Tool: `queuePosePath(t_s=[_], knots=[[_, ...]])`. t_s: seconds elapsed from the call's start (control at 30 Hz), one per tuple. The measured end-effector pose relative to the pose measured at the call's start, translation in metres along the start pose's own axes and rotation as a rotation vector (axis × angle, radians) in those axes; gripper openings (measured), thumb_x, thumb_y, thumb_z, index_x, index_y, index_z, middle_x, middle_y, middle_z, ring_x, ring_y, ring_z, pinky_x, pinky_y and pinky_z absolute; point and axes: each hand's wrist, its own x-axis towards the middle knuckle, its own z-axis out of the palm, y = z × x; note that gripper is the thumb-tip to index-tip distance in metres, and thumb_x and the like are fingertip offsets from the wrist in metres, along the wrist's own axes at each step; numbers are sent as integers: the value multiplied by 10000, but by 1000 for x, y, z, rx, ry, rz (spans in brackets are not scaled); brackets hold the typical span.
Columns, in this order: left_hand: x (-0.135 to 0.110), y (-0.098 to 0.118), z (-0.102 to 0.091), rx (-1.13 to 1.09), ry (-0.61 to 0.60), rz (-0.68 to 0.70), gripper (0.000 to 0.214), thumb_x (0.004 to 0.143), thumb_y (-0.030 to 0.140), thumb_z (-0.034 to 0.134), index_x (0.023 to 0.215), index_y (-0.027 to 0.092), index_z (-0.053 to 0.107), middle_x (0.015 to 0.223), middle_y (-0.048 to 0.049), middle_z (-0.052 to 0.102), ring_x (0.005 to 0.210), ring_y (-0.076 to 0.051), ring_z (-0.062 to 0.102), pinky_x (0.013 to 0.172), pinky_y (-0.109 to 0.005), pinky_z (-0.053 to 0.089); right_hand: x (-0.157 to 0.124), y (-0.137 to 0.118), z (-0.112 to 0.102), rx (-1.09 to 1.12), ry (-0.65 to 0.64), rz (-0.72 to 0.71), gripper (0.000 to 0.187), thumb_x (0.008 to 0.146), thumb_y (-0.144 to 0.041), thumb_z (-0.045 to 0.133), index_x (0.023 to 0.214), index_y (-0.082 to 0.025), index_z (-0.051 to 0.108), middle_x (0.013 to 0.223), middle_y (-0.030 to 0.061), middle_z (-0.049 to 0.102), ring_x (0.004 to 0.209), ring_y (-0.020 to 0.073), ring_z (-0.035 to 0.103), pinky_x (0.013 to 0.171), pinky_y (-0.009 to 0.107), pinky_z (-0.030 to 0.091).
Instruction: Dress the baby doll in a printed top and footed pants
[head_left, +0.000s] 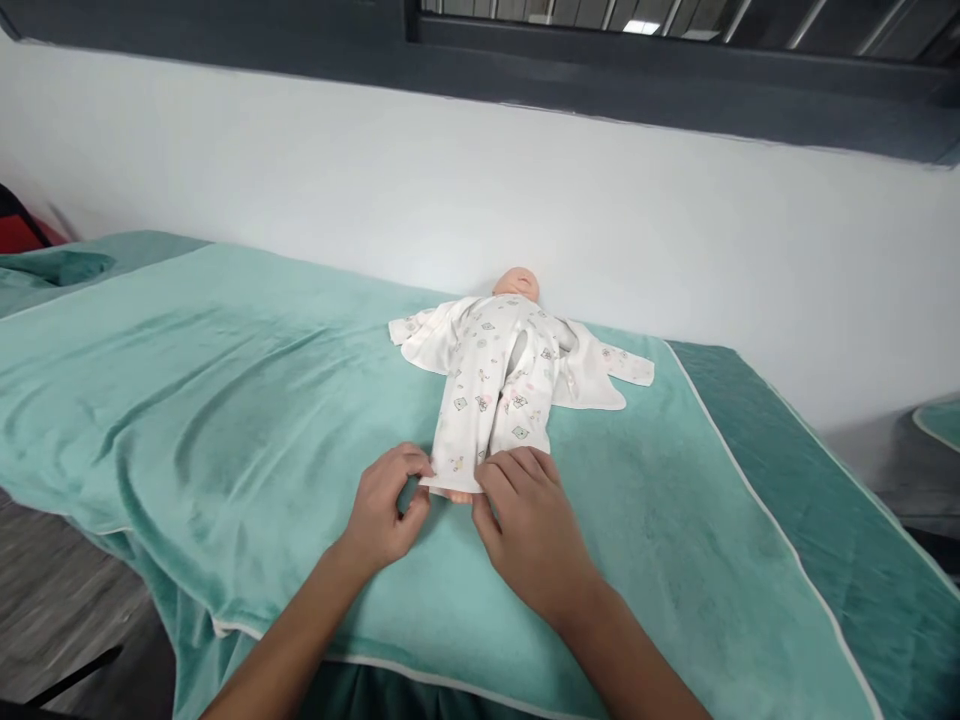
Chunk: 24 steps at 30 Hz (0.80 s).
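Note:
A baby doll [516, 283] lies on its back, head toward the wall. White printed baby pants [487, 375] cover its legs and most of its body. Spread out beneath the doll is a white baby shirt [592, 375], with its sleeves out to both sides. My left hand [390, 505] pinches the outer corner of one pant leg's cuff. The other edge of that same cuff is between the fingers of my right hand [525, 520], which partly hides the second pant leg. A bit of the doll's foot [459, 496] peeks out under the cuff.
A green blanket [247, 400] with pale piping covers the bed, slightly wrinkled at left. Behind it stands a white wall [375, 180] below a dark window frame [600, 75]. Grey wood-look floor [67, 590] shows at lower left, and something red [19, 235] at far left.

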Motion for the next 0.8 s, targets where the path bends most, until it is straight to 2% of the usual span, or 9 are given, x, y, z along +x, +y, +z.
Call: queuePosePath(t_s=[0.07,0.13,0.23,0.37,0.43,0.5,0.6,0.7,0.8], knots=[[1,0,-2,-45,-56,-42,172,875,105,466,977,226,532,913,-56,621,854,-198,604,769,-352,494,-9,8,-4,85,13,23,103,965,-131,514,965,-209,580,954,45,668,929,216,586,893,390,441],[4,1,-3,-71,-70,-77,151,892,124,454,968,220,542,929,-64,626,874,-201,604,793,-357,492,-21,22,-5,142,79,97,172,960,-102,505,1069,-218,570,1063,57,667,1011,216,600,897,378,468],[7,4,-1,-36,-50,-181,122,947,182,446,954,222,560,884,-42,619,814,-179,589,749,-323,475,-39,45,2,93,149,249,289,906,-63,530,1150,-215,553,1144,83,641,1067,243,602,894,402,502],[9,5,4,30,-40,-302,133,978,252,453,954,228,582,846,-15,618,762,-162,577,718,-296,457,-46,58,20,46,99,370,289,867,-103,608,1129,-221,575,1140,80,651,1038,274,616,848,429,513],[8,2,6,44,-34,-340,138,978,269,456,964,226,587,871,-15,635,783,-162,591,732,-294,460,-43,56,23,81,99,375,207,894,-105,571,1061,-226,590,1061,59,666,973,252,626,820,408,507],[7,0,6,59,-27,-381,147,978,283,454,976,226,589,883,-13,646,789,-163,597,740,-295,463,-41,49,16,162,139,340,157,930,-103,517,1001,-226,585,953,38,656,867,206,624,763,355,500],[7,-2,7,70,-16,-431,160,974,305,455,981,228,595,855,-3,647,759,-162,589,723,-293,461,-42,36,-6,254,220,225,131,962,-116,490,981,-227,557,855,20,611,744,160,588,661,293,466],[9,-1,6,74,-11,-467,168,968,319,463,979,226,603,846,1,650,748,-160,588,711,-290,458,-47,30,-25,236,274,148,136,962,-107,490,990,-231,537,833,12,590,723,151,572,638,280,446],[11,0,6,84,-20,-494,175,966,324,463,956,228,609,845,3,656,751,-160,588,710,-289,454,-51,36,-25,143,193,178,120,949,-119,511,973,-230,550,820,16,594,723,167,580,635,294,454]])
